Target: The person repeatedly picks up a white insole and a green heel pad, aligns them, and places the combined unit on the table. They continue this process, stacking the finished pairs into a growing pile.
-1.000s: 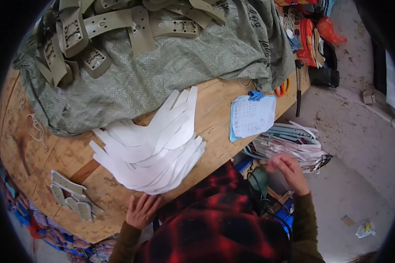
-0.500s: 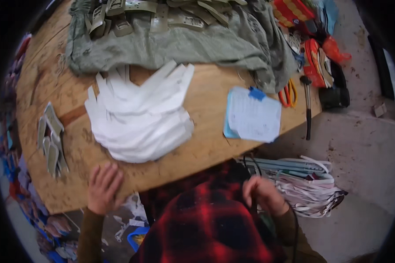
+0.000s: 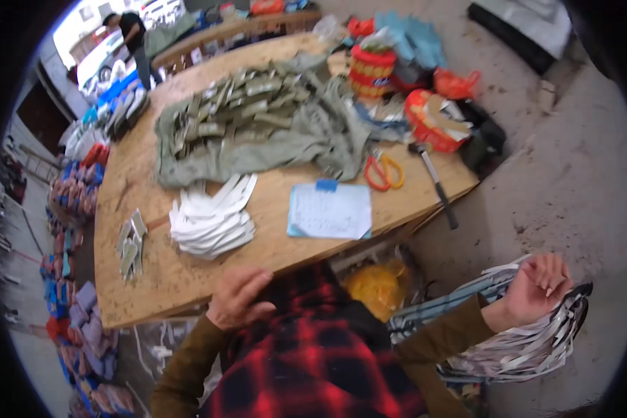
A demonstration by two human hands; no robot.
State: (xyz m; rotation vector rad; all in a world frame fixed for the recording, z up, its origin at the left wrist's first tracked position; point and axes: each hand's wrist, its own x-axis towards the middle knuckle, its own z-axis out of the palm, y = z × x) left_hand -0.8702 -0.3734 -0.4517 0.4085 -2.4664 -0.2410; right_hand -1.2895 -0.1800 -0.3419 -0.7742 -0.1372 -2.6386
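My left hand [image 3: 240,299] is at the table's front edge with its fingers stretched out and nothing in them. Just beyond it lies a fanned pile of white strips [image 3: 212,221] on the wooden table [image 3: 272,256]. To the right, past the table edge, my right hand [image 3: 538,287] is raised with loosely bent fingers and holds nothing visible. It is above a bundle of long pale and dark strips [image 3: 515,355] and hides part of it. A small group of grey-green pieces [image 3: 131,244] sits left of the white pile.
Olive pieces [image 3: 247,115] are heaped on a green cloth [image 3: 209,164]. Written sheets [image 3: 331,210], orange-handled scissors [image 3: 383,171] and a hammer [image 3: 435,184] lie to the right. A yellow bag [image 3: 380,287] is below the table. Another person [image 3: 134,45] stands far left.
The view has tilted up, showing more of the room. My right hand has moved out right, over the strip bundle. My left hand has shifted right along the table edge.
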